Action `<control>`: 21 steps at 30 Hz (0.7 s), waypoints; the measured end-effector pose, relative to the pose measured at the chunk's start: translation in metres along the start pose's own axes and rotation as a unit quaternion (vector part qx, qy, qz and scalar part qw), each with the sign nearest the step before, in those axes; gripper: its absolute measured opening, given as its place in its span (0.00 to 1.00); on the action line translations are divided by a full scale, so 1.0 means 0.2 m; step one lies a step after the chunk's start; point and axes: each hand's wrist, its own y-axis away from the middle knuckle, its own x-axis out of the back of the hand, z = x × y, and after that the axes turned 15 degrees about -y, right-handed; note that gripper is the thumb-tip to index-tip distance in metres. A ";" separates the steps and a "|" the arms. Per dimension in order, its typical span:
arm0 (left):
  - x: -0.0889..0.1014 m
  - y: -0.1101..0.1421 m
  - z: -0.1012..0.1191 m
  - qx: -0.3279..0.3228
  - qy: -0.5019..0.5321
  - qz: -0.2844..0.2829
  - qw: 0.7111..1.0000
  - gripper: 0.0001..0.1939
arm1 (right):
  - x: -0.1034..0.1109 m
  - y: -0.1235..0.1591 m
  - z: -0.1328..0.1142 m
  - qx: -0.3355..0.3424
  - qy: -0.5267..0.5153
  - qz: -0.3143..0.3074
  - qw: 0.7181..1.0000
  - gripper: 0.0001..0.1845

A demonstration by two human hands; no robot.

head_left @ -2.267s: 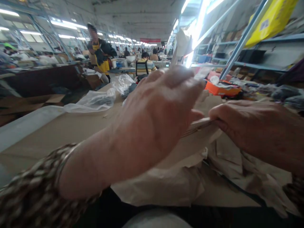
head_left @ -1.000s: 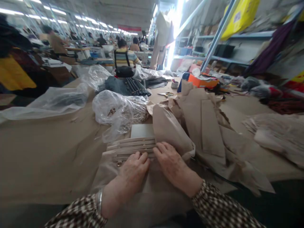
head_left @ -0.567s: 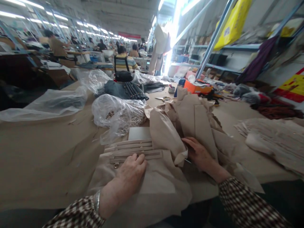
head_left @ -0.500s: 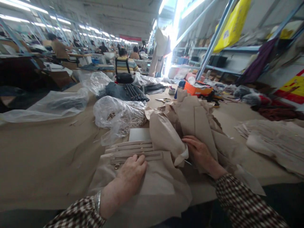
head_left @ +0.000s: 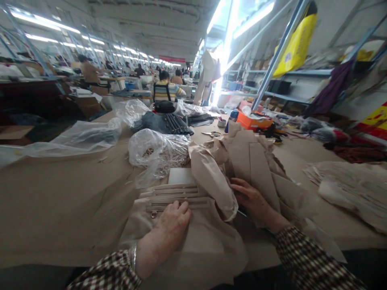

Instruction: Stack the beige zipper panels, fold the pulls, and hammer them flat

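My left hand [head_left: 172, 225] lies palm down on a beige fabric piece [head_left: 205, 235], its fingertips at a zipper strip [head_left: 181, 203]. More zipper strips lie layered just behind, and a small metal ring [head_left: 154, 214] shows left of the fingers. My right hand [head_left: 254, 203] rests beside a crumpled beige fabric part [head_left: 210, 177], fingers stretched out and slightly apart, with nothing visibly gripped. A larger pile of beige pieces [head_left: 256, 161] rises behind that hand. A pale flat plate [head_left: 180, 175] pokes out beyond the zippers.
A clear plastic bag [head_left: 160, 149] lies behind the zippers, with dark fabric [head_left: 163, 123] beyond it. Scissors [head_left: 211, 134] and an orange box [head_left: 254, 119] stand farther back. Beige pieces [head_left: 347, 185] lie at right. A person in a striped top [head_left: 169, 90] sits ahead.
The view has tilted up and turned slightly left, so the scene sits lower and farther right. My left hand stays on the fabric; my right hand's fingers have spread slightly.
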 end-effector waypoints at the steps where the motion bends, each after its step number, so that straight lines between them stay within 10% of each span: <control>1: 0.00 0.00 0.00 0.000 0.002 -0.003 1.000 0.14 | -0.02 -0.01 -0.01 0.019 0.004 0.002 1.000 0.17; 21: 0.06 0.00 0.02 0.010 0.012 -0.029 0.999 0.15 | -0.08 -0.33 -0.48 0.208 0.139 -0.282 0.926 0.30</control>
